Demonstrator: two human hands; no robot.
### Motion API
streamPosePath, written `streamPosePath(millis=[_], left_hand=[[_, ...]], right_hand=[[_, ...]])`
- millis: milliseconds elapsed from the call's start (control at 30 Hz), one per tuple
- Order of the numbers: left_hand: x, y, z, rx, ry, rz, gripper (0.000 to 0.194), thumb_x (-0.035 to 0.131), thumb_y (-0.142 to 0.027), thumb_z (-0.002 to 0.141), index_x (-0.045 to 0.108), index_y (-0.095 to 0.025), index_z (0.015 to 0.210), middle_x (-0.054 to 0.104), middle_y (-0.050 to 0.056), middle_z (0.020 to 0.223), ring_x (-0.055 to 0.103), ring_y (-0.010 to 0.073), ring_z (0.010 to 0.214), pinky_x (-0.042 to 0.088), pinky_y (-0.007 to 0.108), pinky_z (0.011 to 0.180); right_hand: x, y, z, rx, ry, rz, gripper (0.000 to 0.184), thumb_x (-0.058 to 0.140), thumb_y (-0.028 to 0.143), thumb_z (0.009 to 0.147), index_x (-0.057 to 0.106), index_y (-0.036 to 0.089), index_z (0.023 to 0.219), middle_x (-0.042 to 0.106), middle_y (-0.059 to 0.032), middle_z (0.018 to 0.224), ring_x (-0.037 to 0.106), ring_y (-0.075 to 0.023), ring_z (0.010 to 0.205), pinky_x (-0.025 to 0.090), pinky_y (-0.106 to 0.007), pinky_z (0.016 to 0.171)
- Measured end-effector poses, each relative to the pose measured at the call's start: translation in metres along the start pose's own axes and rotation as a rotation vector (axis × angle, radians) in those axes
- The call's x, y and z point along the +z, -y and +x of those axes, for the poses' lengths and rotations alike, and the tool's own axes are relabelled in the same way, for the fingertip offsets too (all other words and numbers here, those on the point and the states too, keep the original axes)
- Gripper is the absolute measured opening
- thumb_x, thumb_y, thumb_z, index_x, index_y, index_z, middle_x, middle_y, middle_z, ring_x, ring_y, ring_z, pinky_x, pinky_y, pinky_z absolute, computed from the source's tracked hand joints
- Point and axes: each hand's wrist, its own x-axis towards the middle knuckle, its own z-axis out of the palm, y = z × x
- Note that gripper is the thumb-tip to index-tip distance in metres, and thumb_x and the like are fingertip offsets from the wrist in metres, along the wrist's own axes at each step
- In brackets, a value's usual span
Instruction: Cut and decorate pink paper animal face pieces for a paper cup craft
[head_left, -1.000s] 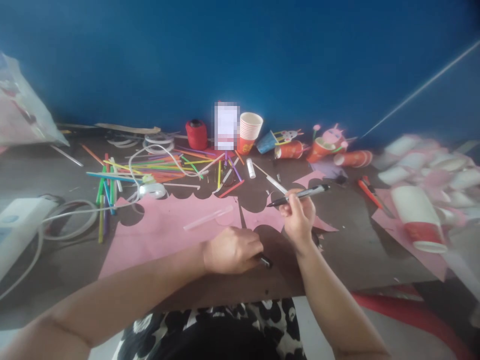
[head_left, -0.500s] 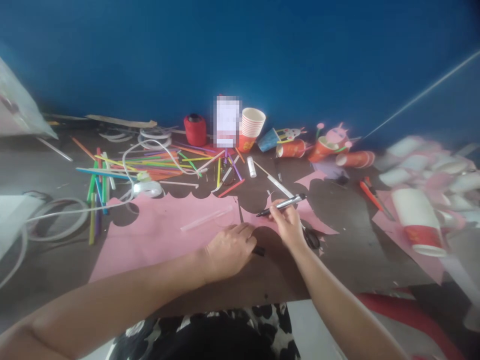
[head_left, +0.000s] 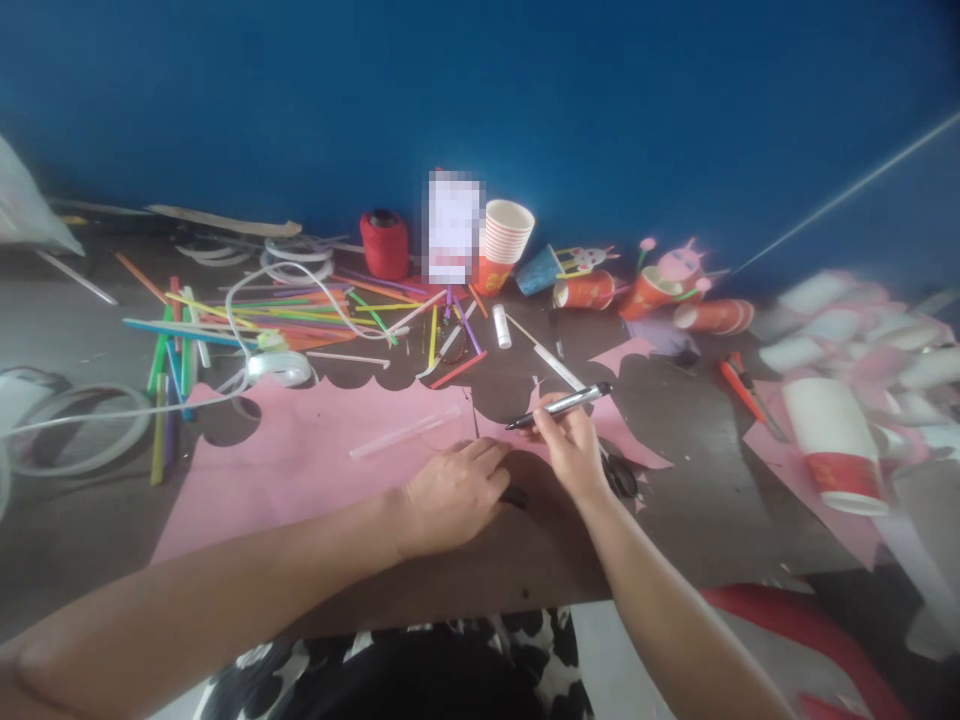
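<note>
My right hand [head_left: 571, 440] holds a silver-and-black marker [head_left: 564, 405] like a pen, its dark tip pointing left over the pink paper. My left hand [head_left: 459, 492] lies low on the edge of the cut pink paper [head_left: 285, 480], fingers curled. A short black piece [head_left: 516, 496] sticks out by its thumb side; whether the fingers grip it is hard to see. A clear strip [head_left: 405, 432] lies on the paper above the left hand. Partly hidden behind my right wrist are black scissor handles [head_left: 624, 478].
Colourful straws [head_left: 300, 320] and white cable [head_left: 82, 425] cover the left side. Along the wall stand a red spool [head_left: 385, 247], stacked paper cups [head_left: 506, 245] and decorated cups [head_left: 649, 290]. A glue stick [head_left: 502, 327], a red cutter [head_left: 750, 395] and a large cup [head_left: 836, 445] lie nearer.
The view has shifted slightly, so the left-side items sit further left. The marker and my right hand have moved a little left; my left hand stays in much the same place.
</note>
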Motion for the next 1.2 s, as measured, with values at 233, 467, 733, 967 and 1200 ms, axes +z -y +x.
streamPosePath(millis=[233, 467, 733, 967, 1200], left_hand=[[0.005, 0.002, 0.002, -0.019, 0.000, -0.005, 0.020, 0.057, -0.028, 0.082, 0.056, -0.013, 0.095, 0.052, 0.015, 0.124, 0.045, 0.0284, 0.120, 0.047, 0.041, 0.091], [0.002, -0.006, -0.001, -0.037, 0.009, 0.063, 0.016, 0.055, -0.025, 0.082, 0.055, -0.014, 0.094, 0.052, 0.017, 0.124, 0.047, 0.0284, 0.117, 0.046, 0.041, 0.089], [-0.002, -0.009, -0.002, -0.065, 0.066, 0.130, 0.018, 0.050, -0.024, 0.084, 0.056, -0.014, 0.098, 0.050, 0.016, 0.127, 0.047, 0.0278, 0.116, 0.048, 0.039, 0.086], [-0.001, -0.007, -0.002, -0.079, 0.079, 0.108, 0.019, 0.050, -0.026, 0.084, 0.056, -0.013, 0.098, 0.050, 0.015, 0.128, 0.047, 0.0276, 0.117, 0.047, 0.039, 0.088], [-0.001, -0.006, -0.004, -0.089, 0.084, 0.091, 0.023, 0.051, -0.028, 0.083, 0.056, -0.014, 0.102, 0.051, 0.013, 0.128, 0.047, 0.0265, 0.117, 0.046, 0.039, 0.089]], right_hand=[[0.000, 0.001, -0.001, -0.051, 0.027, -0.044, 0.022, 0.058, 0.040, 0.083, 0.052, 0.020, 0.090, 0.057, -0.0002, 0.075, 0.062, -0.0147, 0.064, 0.058, -0.031, 0.062], [-0.001, -0.002, -0.001, -0.065, 0.011, -0.074, 0.022, 0.057, 0.040, 0.083, 0.052, 0.020, 0.092, 0.058, -0.0013, 0.077, 0.063, -0.0151, 0.064, 0.058, -0.033, 0.065], [-0.002, -0.005, -0.003, -0.091, 0.006, -0.096, 0.020, 0.057, 0.039, 0.084, 0.054, 0.021, 0.092, 0.060, -0.0029, 0.077, 0.063, -0.0170, 0.065, 0.057, -0.033, 0.064], [-0.001, -0.008, -0.002, -0.094, -0.004, -0.138, 0.017, 0.056, 0.036, 0.085, 0.053, 0.020, 0.092, 0.060, -0.0024, 0.076, 0.062, -0.0159, 0.064, 0.055, -0.031, 0.063], [0.002, -0.008, 0.000, -0.116, -0.012, -0.149, 0.020, 0.054, 0.037, 0.086, 0.052, 0.019, 0.092, 0.059, -0.0024, 0.079, 0.063, -0.0150, 0.065, 0.054, -0.030, 0.063]])
